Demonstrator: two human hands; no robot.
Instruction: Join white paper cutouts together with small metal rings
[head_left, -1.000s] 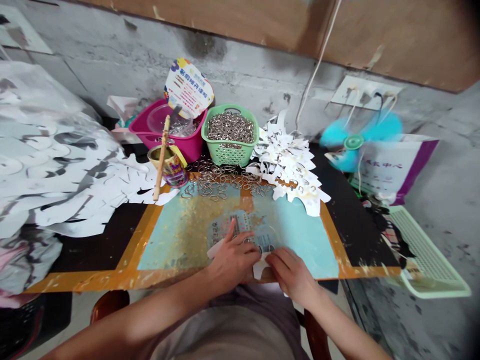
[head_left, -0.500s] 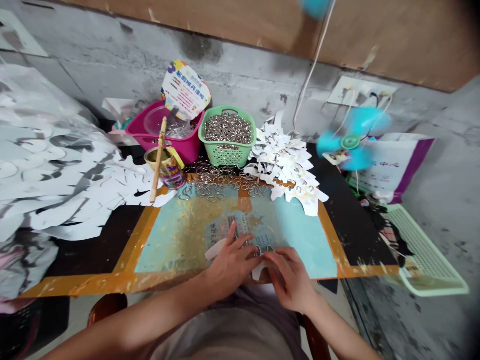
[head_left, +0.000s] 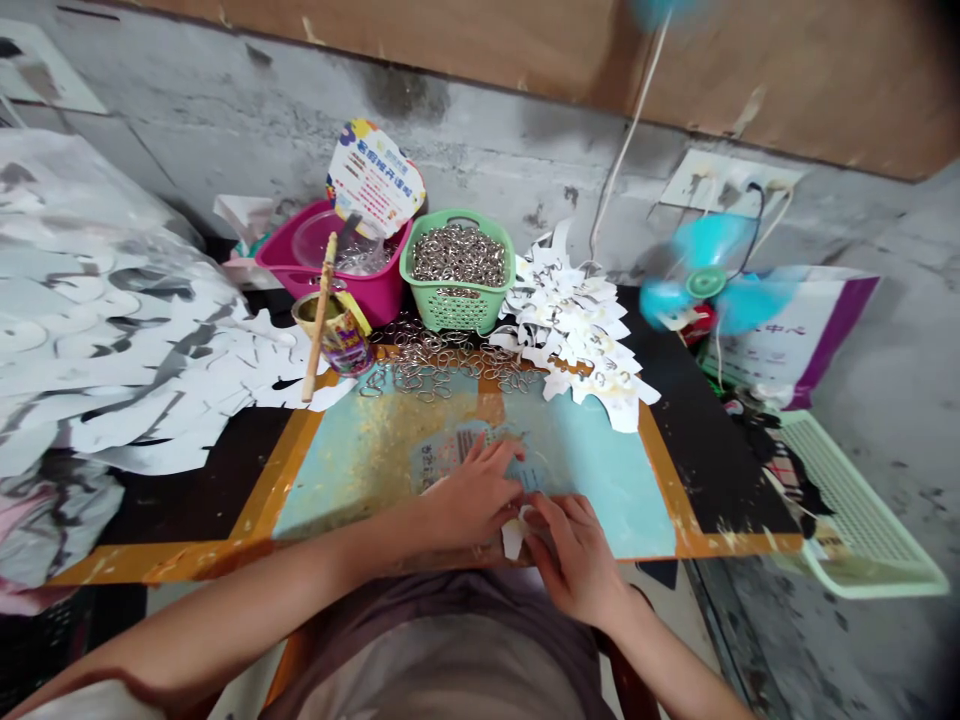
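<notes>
My left hand (head_left: 476,492) lies over a small white cut-out piece (head_left: 513,540) at the table's front edge. Its thumb side presses on the piece while the other fingers stretch forward. Close beside it, my right hand (head_left: 571,555) pinches the same piece between thumb and fingers. The fingertips of both hands nearly meet and hide most of the piece. Whatever small part lies under them cannot be made out. Beneath the hands is a glue-stained light blue mat (head_left: 360,470) with a printed sheet (head_left: 442,450) on it.
Loose metal rings (head_left: 427,365) lie behind the mat, before a green basket (head_left: 457,300) full of rings. A pink basket (head_left: 382,290), a can (head_left: 345,340) with a stick (head_left: 321,320), white cut-outs (head_left: 165,390), ringed pieces (head_left: 577,320) and a spinning fan (head_left: 705,282) stand around.
My left hand has shifted and turned, its fingers now closer together and covering more of the white piece. A ring seen between the fingertips is now hidden. My right hand has barely moved.
</notes>
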